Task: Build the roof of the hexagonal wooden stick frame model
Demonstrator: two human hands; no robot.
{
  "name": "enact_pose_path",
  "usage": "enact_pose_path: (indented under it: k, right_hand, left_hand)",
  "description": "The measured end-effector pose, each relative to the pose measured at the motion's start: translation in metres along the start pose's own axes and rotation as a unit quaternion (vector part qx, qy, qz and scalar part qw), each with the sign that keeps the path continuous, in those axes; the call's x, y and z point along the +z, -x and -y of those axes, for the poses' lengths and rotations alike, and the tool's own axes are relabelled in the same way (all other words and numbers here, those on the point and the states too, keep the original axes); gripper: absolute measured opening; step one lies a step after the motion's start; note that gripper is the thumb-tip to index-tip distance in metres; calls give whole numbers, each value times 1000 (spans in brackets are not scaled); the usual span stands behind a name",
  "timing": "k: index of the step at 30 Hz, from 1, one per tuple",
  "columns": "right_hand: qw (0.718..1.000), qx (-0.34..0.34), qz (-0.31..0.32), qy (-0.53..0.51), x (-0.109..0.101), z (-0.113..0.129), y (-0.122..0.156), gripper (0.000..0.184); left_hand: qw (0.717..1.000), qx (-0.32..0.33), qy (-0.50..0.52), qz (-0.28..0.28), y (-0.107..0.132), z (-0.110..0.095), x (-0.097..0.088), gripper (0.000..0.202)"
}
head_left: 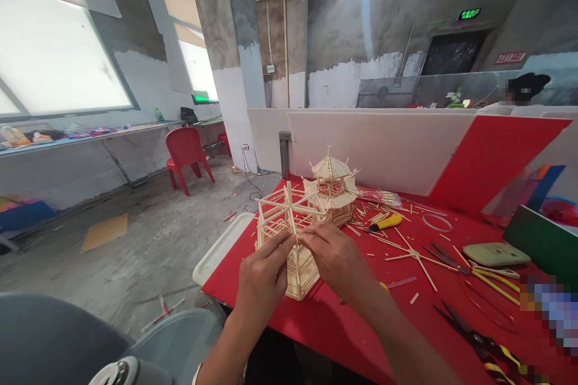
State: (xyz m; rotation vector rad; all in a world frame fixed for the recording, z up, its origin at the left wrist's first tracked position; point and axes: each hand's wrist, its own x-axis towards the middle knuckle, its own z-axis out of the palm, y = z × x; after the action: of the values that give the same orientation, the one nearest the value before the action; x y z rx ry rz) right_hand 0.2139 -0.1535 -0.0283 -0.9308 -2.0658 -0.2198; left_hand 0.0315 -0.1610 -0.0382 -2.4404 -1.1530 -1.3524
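Observation:
A half-built pavilion of thin wooden sticks [289, 234] stands near the front left corner of the red table [343, 325]. My left hand [262, 277] and my right hand [336, 258] meet at its open roof frame, fingertips pinched together on a stick of the frame. Just behind it sits a finished small stick pavilion [333, 186] with a tiered roof. Loose sticks [413, 255] lie scattered to the right.
A yellow utility knife [385, 222], pliers [445, 258], scissors [478, 343] and a pale green case [495, 254] lie on the table. White and red boards [406, 150] stand behind. A white tray [221, 246] hangs off the left edge. A red chair [186, 153] stands on the floor.

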Motion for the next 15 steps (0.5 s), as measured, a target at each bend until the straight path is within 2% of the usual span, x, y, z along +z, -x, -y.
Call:
enact_pose_path:
  k: [15]
  right_hand:
    - [1000,1,-5,0,1,-1,2,24]
  left_hand:
    - [1000,-3,-4,-1,2,0,1,38]
